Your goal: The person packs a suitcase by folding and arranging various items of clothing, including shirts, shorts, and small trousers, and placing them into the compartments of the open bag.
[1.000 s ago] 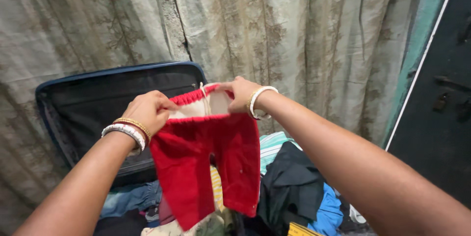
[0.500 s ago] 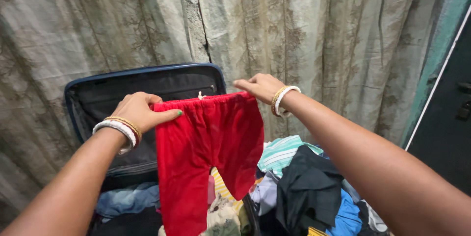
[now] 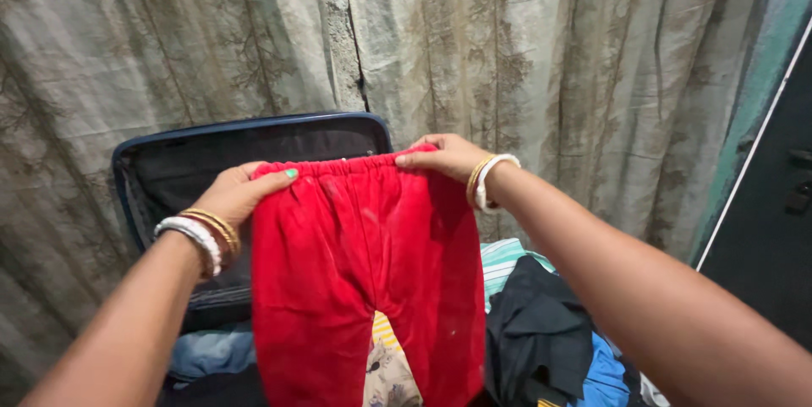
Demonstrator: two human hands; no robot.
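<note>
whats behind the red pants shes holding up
Behind the red pants stands an open suitcase lid, with a curtain beyond. A yellow striped cloth shows between the legs; the rest of the pile there is covered.

no packages in shot; no labels, no signs, no screens either; nothing of that kind anywhere in the frame

Bare forearms, no sleeves. The left hand (image 3: 239,193) wears white, red and gold bangles and green nail polish. The right hand (image 3: 448,156) wears gold and white bangles.
</note>
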